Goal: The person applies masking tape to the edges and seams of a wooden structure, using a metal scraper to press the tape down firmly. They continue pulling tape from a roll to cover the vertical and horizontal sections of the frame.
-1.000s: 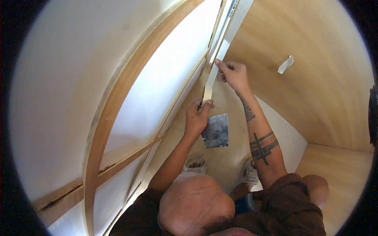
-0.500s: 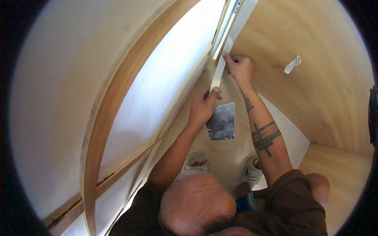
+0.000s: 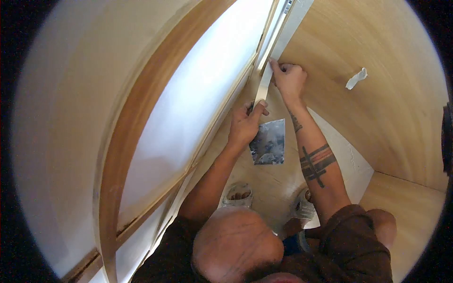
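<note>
A narrow pale strip (image 3: 262, 91) runs along the lower edge of the wooden panel, beside the window frame. Its near end is pinched between the thumb and fingers of my left hand (image 3: 245, 123). Farther up, my right hand (image 3: 289, 80) is closed with its thumb pressing on the strip and its fingers curled by the panel. A wide metal scraper blade (image 3: 268, 142), smeared with white, sticks out from under my left hand; its handle, if any, is hidden by the palm.
A plywood panel (image 3: 373, 42) stands on the right, with a crumpled white scrap (image 3: 356, 79) on it. On the left are a curved wooden frame (image 3: 123, 127) and bright white panes (image 3: 188, 99). My sandalled feet (image 3: 237, 194) and bent knee (image 3: 238, 247) are below.
My left hand and the scraper blade have shifted slightly up and right together. The right hand stays on the strip. The whole view has turned a little.
</note>
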The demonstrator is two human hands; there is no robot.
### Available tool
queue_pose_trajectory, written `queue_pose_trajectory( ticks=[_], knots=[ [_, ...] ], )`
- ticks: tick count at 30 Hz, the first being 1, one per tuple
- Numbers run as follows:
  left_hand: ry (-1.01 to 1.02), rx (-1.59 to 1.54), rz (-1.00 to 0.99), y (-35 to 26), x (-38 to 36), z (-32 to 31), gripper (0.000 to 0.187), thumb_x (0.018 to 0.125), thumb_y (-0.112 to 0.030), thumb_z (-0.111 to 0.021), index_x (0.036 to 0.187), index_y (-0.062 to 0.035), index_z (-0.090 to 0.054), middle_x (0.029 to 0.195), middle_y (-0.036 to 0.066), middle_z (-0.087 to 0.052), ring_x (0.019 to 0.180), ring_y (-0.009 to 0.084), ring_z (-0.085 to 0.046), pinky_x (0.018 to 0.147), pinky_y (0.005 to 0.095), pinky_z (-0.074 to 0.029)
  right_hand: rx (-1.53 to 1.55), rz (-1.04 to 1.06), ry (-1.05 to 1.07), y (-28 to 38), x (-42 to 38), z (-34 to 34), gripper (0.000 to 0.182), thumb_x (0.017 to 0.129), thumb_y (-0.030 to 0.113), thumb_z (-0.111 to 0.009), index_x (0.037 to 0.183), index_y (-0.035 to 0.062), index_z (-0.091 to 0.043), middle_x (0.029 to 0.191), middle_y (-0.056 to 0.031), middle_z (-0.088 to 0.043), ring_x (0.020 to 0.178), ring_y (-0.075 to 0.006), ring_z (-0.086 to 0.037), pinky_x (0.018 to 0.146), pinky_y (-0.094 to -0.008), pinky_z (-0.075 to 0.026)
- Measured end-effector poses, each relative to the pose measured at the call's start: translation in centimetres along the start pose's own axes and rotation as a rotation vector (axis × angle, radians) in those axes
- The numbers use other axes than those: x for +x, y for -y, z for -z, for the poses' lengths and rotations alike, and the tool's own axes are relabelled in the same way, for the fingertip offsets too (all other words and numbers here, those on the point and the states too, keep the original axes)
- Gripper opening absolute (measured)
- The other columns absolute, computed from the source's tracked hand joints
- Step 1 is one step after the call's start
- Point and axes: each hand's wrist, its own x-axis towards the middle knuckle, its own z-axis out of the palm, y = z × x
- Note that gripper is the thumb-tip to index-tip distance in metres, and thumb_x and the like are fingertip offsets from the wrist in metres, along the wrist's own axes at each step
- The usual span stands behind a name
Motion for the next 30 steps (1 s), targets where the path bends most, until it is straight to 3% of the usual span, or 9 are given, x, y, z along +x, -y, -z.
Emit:
queue_pose_trajectory(
  ticks=[15, 17, 30],
  knots=[
    [0.001, 0.009, 0.018, -0.4, 0.4, 0.2, 0.033, 0.101, -0.033, -0.066, 0.101, -0.0014, -0.074, 0.089, 0.004, -0.072, 0.083, 0.0125, -0.059, 0.078, 0.0304, -0.045, -0.037, 0.024, -0.034, 0.8, -0.2, 0.1, 0.054, 0.093, 0.05, -0.071, 0.068, 0.002, -0.077, 0.053, -0.0126, -0.065, 0.054, -0.0284, -0.069, 0.062, -0.0408, -0.055],
    [-0.006, 0.005, 0.022, -0.5, 0.3, 0.2, 0.032, 0.101, -0.033, -0.066, 0.101, -0.0018, -0.074, 0.088, 0.004, -0.072, 0.083, 0.0123, -0.059, 0.077, 0.0302, -0.045, 0.024, -0.048, 0.063, 1.1, -0.1, 0.5, 0.058, 0.09, 0.055, -0.074, 0.073, 0.0004, -0.077, 0.07, -0.0255, -0.07, 0.069, -0.0456, -0.07, 0.069, -0.0514, -0.055],
    [-0.006, 0.05, 0.029, -0.7, 0.2, 0.3, 0.034, 0.102, -0.034, -0.066, 0.106, -0.0013, -0.075, 0.09, 0.005, -0.073, 0.084, 0.0126, -0.061, 0.079, 0.0304, -0.047, 0.02, -0.054, 0.1, 1.4, -0.1, 0.8, 0.056, 0.092, 0.053, -0.072, 0.073, 0.0007, -0.077, 0.07, -0.0249, -0.07, 0.07, -0.0448, -0.07, 0.072, -0.0517, -0.055]
  ],
)
